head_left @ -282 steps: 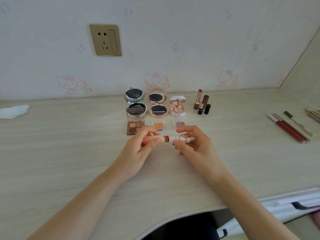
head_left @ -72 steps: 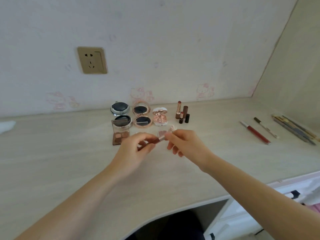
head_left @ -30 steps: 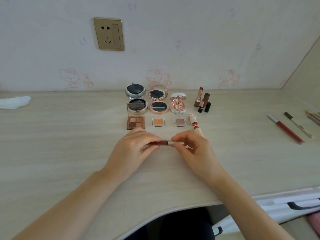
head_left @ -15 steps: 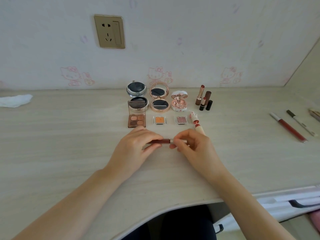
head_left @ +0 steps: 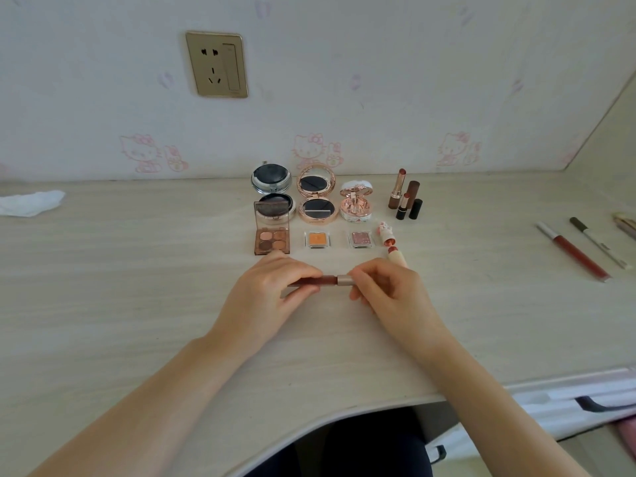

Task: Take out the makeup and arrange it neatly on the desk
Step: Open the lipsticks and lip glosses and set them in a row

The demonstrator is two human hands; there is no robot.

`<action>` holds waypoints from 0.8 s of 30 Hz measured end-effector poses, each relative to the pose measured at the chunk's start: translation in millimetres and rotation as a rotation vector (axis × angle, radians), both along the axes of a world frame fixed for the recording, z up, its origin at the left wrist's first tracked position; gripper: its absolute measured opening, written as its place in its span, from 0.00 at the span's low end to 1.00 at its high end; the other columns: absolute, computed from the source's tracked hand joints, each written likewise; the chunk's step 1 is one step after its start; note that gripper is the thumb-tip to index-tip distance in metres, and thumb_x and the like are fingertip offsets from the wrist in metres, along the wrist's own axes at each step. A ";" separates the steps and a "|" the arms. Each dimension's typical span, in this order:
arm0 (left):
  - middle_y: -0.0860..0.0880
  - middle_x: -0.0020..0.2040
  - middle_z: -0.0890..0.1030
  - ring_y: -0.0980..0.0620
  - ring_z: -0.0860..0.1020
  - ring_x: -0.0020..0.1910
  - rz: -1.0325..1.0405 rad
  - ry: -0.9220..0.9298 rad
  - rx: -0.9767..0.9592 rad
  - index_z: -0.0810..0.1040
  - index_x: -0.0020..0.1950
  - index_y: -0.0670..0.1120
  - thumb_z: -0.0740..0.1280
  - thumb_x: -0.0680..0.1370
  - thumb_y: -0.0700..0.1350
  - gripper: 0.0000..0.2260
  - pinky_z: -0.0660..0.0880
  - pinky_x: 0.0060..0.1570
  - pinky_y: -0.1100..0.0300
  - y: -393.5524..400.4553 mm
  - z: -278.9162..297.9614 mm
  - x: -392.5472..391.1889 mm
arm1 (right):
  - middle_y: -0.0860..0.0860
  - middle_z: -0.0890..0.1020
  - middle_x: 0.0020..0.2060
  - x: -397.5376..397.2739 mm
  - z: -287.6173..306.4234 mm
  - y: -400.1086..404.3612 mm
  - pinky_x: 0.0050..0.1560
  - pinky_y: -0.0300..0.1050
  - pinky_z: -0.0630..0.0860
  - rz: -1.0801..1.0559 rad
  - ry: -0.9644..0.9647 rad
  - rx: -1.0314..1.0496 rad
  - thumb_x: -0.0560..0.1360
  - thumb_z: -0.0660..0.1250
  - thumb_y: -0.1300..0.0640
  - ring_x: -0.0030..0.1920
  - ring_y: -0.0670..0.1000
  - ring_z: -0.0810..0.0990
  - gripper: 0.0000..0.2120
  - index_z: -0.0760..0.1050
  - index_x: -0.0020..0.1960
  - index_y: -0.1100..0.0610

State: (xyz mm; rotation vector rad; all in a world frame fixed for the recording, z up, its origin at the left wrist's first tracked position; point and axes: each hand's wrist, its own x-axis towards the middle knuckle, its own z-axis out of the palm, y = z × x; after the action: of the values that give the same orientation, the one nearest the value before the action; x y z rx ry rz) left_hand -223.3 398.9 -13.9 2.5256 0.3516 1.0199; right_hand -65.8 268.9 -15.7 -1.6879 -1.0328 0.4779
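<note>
Near the desk's (head_left: 103,304) front edge, the left hand (head_left: 265,297) pinches the dark red tube of a lip gloss (head_left: 320,280) between curled fingers and thumb, while the right hand (head_left: 389,294) grips its metallic cap end. Behind, toward the back edge, sit open compacts (head_left: 316,197), eyeshadow palette (head_left: 272,239) and lipsticks (head_left: 404,197).

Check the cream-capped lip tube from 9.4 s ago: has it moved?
Yes. The cream lip tube left the hands and now lies on the desk, opened, right of the pink eyeshadow pan.

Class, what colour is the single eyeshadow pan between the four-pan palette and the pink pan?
Orange eyeshadow pan, head view.
</note>
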 end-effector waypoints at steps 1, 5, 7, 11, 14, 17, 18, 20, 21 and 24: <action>0.53 0.43 0.83 0.50 0.77 0.43 0.000 0.001 -0.002 0.84 0.49 0.44 0.75 0.70 0.38 0.09 0.75 0.43 0.53 0.2 0.1 -0.1 | 0.49 0.82 0.40 0.8 -0.3 -0.3 0.37 0.33 0.72 0.001 -0.007 0.012 0.76 0.66 0.58 0.38 0.43 0.78 0.08 0.79 0.42 0.47; 0.52 0.42 0.83 0.49 0.78 0.43 -0.002 -0.013 -0.014 0.84 0.49 0.43 0.75 0.70 0.38 0.09 0.76 0.42 0.51 0.0 1.1 -0.8 | 0.54 0.77 0.52 1.2 1.6 -2.3 0.38 0.32 0.73 0.019 -0.004 0.049 0.72 0.67 0.67 0.47 0.45 0.79 0.14 0.76 0.45 0.47; 0.52 0.42 0.83 0.48 0.78 0.43 0.000 -0.019 -0.010 0.84 0.49 0.43 0.75 0.70 0.38 0.08 0.77 0.42 0.50 -0.5 1.5 -0.9 | 0.51 0.78 0.52 0.5 1.4 -1.8 0.39 0.34 0.75 0.026 0.061 0.072 0.73 0.71 0.60 0.47 0.45 0.81 0.11 0.76 0.51 0.47; 0.52 0.42 0.82 0.48 0.78 0.43 0.000 -0.025 -0.010 0.84 0.48 0.43 0.75 0.70 0.38 0.08 0.76 0.42 0.50 -0.9 1.5 -0.6 | 0.52 0.83 0.39 -1.3 3.1 1.0 0.35 0.36 0.75 -0.030 0.149 0.054 0.78 0.64 0.51 0.34 0.43 0.79 0.07 0.79 0.49 0.52; 0.53 0.42 0.82 0.50 0.77 0.43 0.005 -0.014 -0.015 0.84 0.49 0.43 0.75 0.70 0.38 0.08 0.75 0.43 0.53 -0.9 1.5 -0.3 | 0.49 0.83 0.33 -1.3 3.2 0.0 0.34 0.35 0.75 -0.017 0.098 0.013 0.78 0.64 0.54 0.31 0.42 0.77 0.09 0.80 0.43 0.52; 0.53 0.42 0.82 0.52 0.77 0.43 0.021 -0.017 -0.024 0.84 0.49 0.44 0.75 0.70 0.38 0.09 0.75 0.43 0.55 -0.8 2.0 -0.4 | 0.49 0.83 0.36 -0.2 3.1 -2.0 0.37 0.35 0.76 -0.029 0.137 0.075 0.76 0.66 0.60 0.34 0.42 0.78 0.06 0.79 0.47 0.50; 0.53 0.42 0.82 0.52 0.77 0.43 0.027 -0.022 -0.028 0.84 0.49 0.44 0.76 0.70 0.38 0.09 0.75 0.43 0.55 -0.7 2.3 -0.6 | 0.50 0.82 0.39 -0.2 3.2 -2.4 0.37 0.36 0.76 -0.033 0.159 0.099 0.76 0.66 0.63 0.36 0.44 0.79 0.08 0.79 0.49 0.50; 0.54 0.42 0.82 0.52 0.78 0.43 0.034 -0.030 -0.032 0.84 0.49 0.44 0.76 0.70 0.38 0.09 0.75 0.43 0.54 -0.8 3.3 -1.2 | 0.53 0.81 0.44 -0.4 3.8 -3.1 0.38 0.38 0.76 -0.035 0.197 0.141 0.74 0.65 0.67 0.39 0.47 0.79 0.13 0.78 0.51 0.50; 0.54 0.42 0.82 0.52 0.78 0.43 0.038 -0.034 -0.031 0.84 0.49 0.44 0.76 0.70 0.38 0.09 0.76 0.44 0.54 -1.1 3.6 -1.5 | 0.53 0.81 0.45 -0.3 4.2 -3.6 0.38 0.39 0.76 -0.037 0.206 0.158 0.74 0.64 0.69 0.40 0.48 0.79 0.15 0.78 0.51 0.50; 0.54 0.44 0.83 0.53 0.79 0.44 0.051 -0.031 -0.036 0.84 0.49 0.45 0.76 0.70 0.39 0.09 0.76 0.45 0.55 -2.3 3.4 -1.6 | 0.50 0.82 0.40 1.2 5.0 -4.8 0.38 0.38 0.77 -0.070 0.221 0.193 0.73 0.65 0.69 0.37 0.47 0.79 0.15 0.79 0.48 0.50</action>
State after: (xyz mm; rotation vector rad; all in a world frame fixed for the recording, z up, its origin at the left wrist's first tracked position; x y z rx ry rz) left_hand -224.9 396.6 -10.5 2.4781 0.4239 1.0614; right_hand -64.6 264.1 -10.8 -1.4597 -0.8290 0.4906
